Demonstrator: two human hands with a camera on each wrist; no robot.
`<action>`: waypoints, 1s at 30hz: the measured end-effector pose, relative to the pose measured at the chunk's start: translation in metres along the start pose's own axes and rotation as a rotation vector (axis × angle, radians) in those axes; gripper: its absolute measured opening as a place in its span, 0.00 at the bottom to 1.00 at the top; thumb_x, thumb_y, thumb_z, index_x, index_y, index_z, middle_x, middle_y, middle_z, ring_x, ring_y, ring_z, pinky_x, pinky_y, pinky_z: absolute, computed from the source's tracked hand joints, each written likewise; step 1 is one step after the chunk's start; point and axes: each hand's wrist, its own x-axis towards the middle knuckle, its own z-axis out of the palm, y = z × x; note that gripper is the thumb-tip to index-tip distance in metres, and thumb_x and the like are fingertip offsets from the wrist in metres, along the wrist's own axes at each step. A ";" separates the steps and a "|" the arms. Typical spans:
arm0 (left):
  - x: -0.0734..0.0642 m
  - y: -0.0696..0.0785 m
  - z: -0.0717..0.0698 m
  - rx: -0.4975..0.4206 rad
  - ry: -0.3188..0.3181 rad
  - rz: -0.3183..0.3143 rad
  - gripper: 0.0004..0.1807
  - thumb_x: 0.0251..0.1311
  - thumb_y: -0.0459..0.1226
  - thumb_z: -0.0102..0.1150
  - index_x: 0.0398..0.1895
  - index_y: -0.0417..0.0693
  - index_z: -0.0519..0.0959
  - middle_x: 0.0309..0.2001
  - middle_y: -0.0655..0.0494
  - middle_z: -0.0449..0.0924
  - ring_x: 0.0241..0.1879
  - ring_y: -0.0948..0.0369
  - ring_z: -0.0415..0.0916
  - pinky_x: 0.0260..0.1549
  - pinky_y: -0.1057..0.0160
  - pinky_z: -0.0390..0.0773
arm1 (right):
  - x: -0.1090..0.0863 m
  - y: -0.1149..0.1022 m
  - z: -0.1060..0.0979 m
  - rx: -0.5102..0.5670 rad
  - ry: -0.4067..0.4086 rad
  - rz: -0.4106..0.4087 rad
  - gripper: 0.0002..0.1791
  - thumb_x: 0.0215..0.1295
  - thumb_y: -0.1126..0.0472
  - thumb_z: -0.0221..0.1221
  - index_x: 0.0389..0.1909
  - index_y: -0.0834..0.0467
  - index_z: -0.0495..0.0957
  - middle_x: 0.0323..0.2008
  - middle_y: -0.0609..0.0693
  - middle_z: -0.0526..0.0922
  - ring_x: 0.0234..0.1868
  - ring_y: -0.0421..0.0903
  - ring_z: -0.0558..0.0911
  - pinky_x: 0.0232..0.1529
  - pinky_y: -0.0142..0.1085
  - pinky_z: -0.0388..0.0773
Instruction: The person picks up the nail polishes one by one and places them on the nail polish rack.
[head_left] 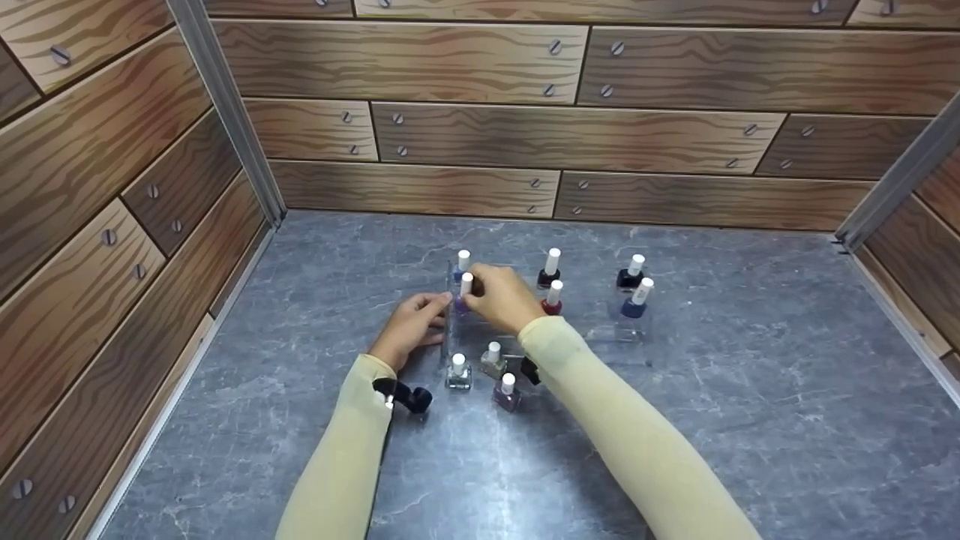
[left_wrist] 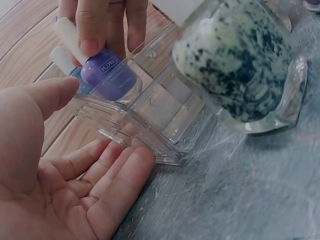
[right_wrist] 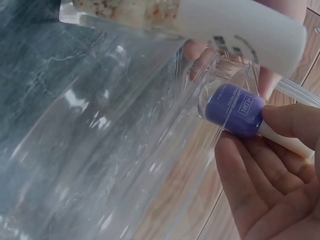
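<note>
The right grip (head_left: 507,298) is pinched together on a purple bottle (right_wrist: 234,110); the left grip (head_left: 409,326) has fingers spread apart. The grey counter (head_left: 750,375) carries a clear stand (head_left: 592,331); at its left end, the purple bottle stands before a blue bottle (head_left: 461,265).

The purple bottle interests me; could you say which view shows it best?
The left wrist view: the purple bottle is large, its label readable, only slightly tilted. The right wrist view shows it large too, label sideways; the head view, small, partly hidden by the right hand.
</note>
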 end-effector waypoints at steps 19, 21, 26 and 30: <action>-0.002 -0.002 0.004 0.001 0.005 -0.010 0.24 0.72 0.51 0.61 0.57 0.41 0.80 0.48 0.46 0.83 0.47 0.55 0.81 0.46 0.59 0.88 | -0.092 0.034 -0.057 0.257 -0.058 -0.045 0.13 0.73 0.61 0.62 0.55 0.58 0.81 0.50 0.51 0.87 0.51 0.47 0.85 0.57 0.40 0.84; -0.002 -0.001 0.003 0.004 0.002 -0.012 0.24 0.72 0.51 0.61 0.58 0.41 0.80 0.48 0.46 0.82 0.47 0.55 0.81 0.46 0.59 0.88 | -0.107 0.049 -0.069 0.269 -0.038 -0.094 0.12 0.73 0.62 0.61 0.55 0.57 0.81 0.49 0.50 0.87 0.49 0.48 0.86 0.54 0.39 0.85; 0.000 0.000 -0.001 0.012 -0.015 -0.019 0.24 0.73 0.50 0.60 0.59 0.41 0.78 0.50 0.46 0.82 0.48 0.55 0.80 0.47 0.59 0.88 | -0.131 0.076 -0.092 0.295 0.119 -0.142 0.09 0.71 0.68 0.63 0.49 0.59 0.84 0.43 0.49 0.88 0.39 0.51 0.87 0.43 0.35 0.87; -0.001 0.002 -0.002 0.005 -0.043 -0.024 0.24 0.74 0.49 0.59 0.61 0.40 0.77 0.52 0.45 0.81 0.48 0.54 0.81 0.49 0.57 0.87 | -0.136 0.085 -0.099 0.328 0.226 -0.116 0.08 0.69 0.71 0.64 0.45 0.59 0.84 0.39 0.48 0.88 0.37 0.49 0.86 0.39 0.31 0.86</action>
